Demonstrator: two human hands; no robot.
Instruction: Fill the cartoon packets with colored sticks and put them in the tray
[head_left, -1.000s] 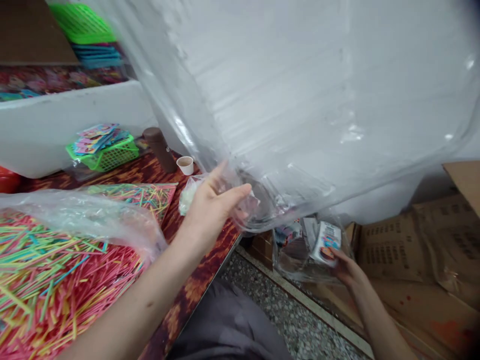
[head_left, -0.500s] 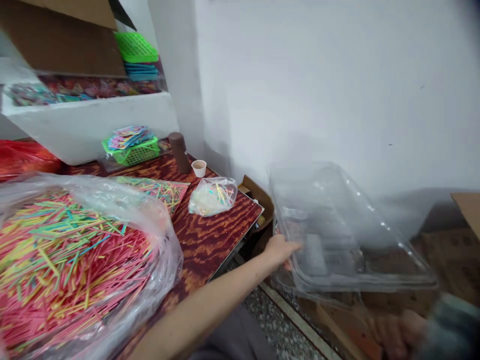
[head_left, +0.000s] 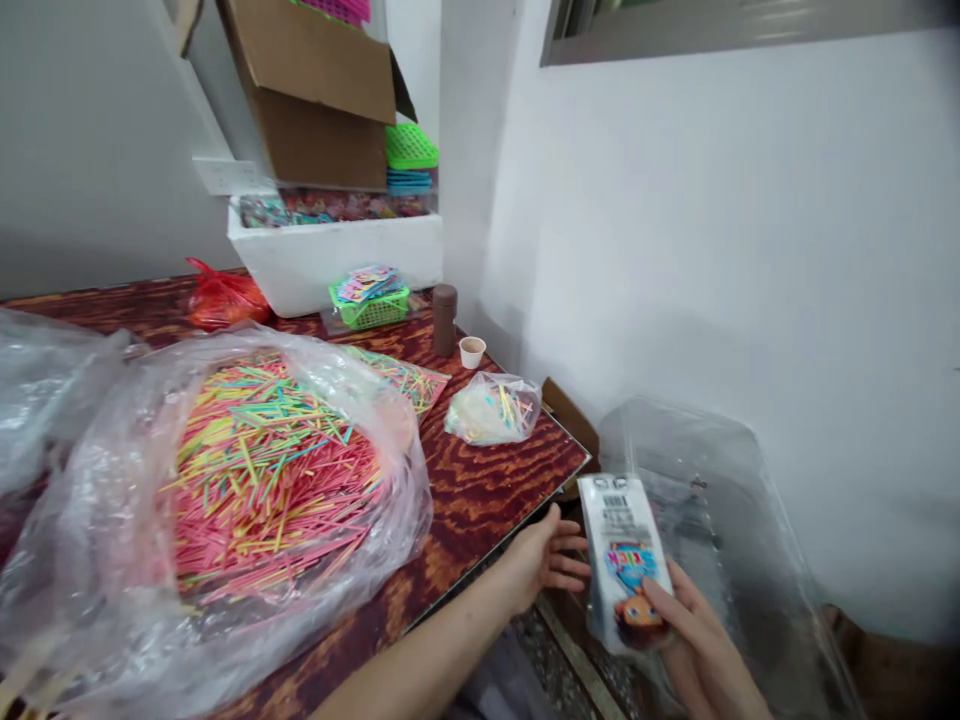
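Observation:
My right hand (head_left: 694, 635) pinches a stack of printed plastic packets (head_left: 624, 560), thumb on the front. The top packet shows a barcode, blue and red lettering and a cartoon head. Just left of the packets, my left hand (head_left: 547, 560) has its fingers apart and holds nothing. Behind my right hand stands a clear plastic bin (head_left: 750, 470), tilted beside the wall. To the left, a large clear bag (head_left: 409, 500) lies open on the wood-grained table (head_left: 480, 490), full of thin pink, yellow and green sticks (head_left: 277, 470).
Near the table corner lies a small bag with sticks (head_left: 495, 408). Behind it stand a paper cup (head_left: 472, 351), a brown flask (head_left: 444, 320) and a green basket of cards (head_left: 371, 300). A white foam box (head_left: 337, 250) and a red bag (head_left: 225, 298) are further back.
My left hand has let go of the clear bin, which now sits lower by the wall. My right hand has come up holding the packets. The view has swung left.

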